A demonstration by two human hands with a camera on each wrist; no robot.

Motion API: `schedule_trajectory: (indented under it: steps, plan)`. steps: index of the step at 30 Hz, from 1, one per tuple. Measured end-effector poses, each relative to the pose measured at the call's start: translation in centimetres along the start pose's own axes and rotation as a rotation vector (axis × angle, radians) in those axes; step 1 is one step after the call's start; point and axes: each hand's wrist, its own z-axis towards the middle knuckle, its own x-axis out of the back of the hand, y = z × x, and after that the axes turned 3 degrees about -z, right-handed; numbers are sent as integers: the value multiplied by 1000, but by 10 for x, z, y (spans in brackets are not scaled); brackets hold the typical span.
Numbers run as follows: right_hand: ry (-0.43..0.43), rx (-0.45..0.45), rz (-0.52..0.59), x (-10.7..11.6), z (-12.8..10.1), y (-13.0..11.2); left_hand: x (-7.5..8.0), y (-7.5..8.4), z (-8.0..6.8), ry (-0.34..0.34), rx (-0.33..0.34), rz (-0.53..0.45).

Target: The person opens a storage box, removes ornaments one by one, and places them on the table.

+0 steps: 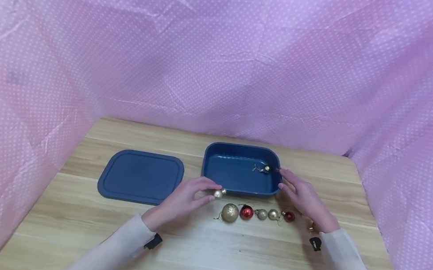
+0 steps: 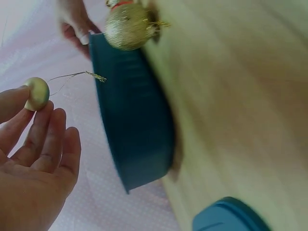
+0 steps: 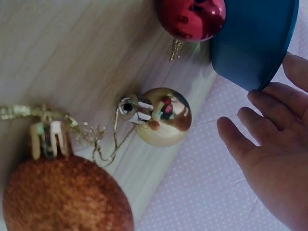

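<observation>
My left hand (image 1: 185, 197) pinches a small pale-gold Christmas bauble (image 1: 218, 193) between thumb and fingertips, just over the near left corner of a blue rectangular box (image 1: 239, 193). In the left wrist view, a thin gold hanging string trails from that bauble (image 2: 38, 94). Against the box's right rim rest the fingertips of my right hand (image 1: 305, 198), with the fingers fairly straight. Inside the box, toward its right end, lies a small gold bauble (image 1: 267, 169) with its string.
Left of the box lies its blue lid (image 1: 141, 176). In front stands a row of baubles: a large glittery gold one (image 1: 230, 212), a red one (image 1: 246, 212), two small pale ones and a smaller red one (image 1: 289, 217). A copper glitter bauble (image 3: 67, 197) shows in the right wrist view.
</observation>
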Motion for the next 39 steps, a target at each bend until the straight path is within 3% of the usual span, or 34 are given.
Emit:
schedule_trajectory:
  steps: [13,29,39]
  plan:
    - [-12,-26,-2,-1,-1,1,-11,-19,-20,-65,48,34]
    - [6,9,-10,-2,0,1,-23,-33,-10,-211,131,127]
    - [19,25,-2,-2,0,2,-27,-36,-9,-233,153,189]
